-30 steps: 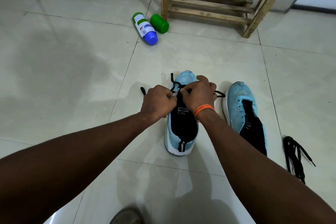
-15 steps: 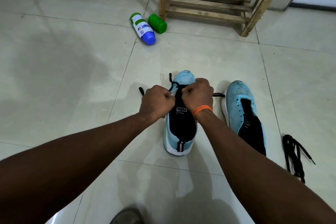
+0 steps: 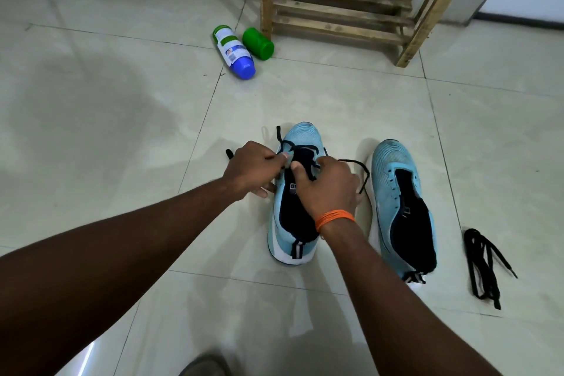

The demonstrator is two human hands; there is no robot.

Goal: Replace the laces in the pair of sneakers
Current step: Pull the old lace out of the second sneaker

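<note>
- Head view: left grip (image 3: 253, 168), a bare hand, pinches the black lace (image 3: 355, 163) at the left eyelet edge of the near sneaker (image 3: 302, 134).
- Right grip (image 3: 329, 186), orange wristband (image 3: 334, 218), fingers curled on the same lace over the near sneaker's tongue.
- Lace ends trail onto the floor (image 3: 122, 131) on both sides of the near sneaker.
- Second sneaker (image 3: 387, 168), unlaced, just right of the near sneaker.
- Loose lace bundle (image 3: 485, 265) farther right of it.
- Bottle (image 3: 233, 50), green container (image 3: 258, 43) and wooden stand (image 3: 338, 9) lie well beyond its toe.
</note>
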